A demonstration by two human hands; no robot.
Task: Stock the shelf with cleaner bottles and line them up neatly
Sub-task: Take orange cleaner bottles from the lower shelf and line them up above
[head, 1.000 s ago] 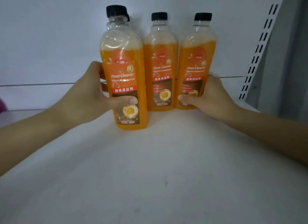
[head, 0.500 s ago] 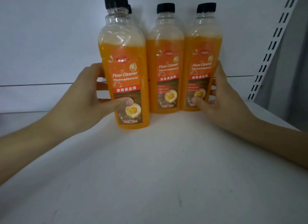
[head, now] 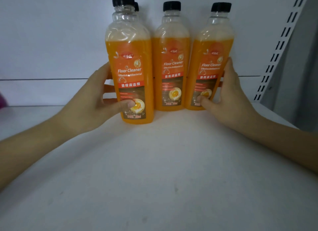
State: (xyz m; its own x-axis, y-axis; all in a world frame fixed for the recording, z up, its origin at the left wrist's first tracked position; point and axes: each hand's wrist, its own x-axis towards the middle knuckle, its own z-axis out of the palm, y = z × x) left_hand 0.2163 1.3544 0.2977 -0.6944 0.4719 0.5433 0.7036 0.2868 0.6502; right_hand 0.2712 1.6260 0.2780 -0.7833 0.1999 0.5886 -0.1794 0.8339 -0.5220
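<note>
The left hand (head: 89,101) and right hand (head: 230,100) are bare. The left forearm (head: 34,148) and right forearm (head: 284,144) are bare too, out to the picture's edges. The left thumbnail (head: 131,104) is short and rounded.

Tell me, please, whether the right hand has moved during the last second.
Yes, upward: the right hand, gripping the right-hand bottle, now has fingertips above the back wall's seam, which they barely reached before.
</note>
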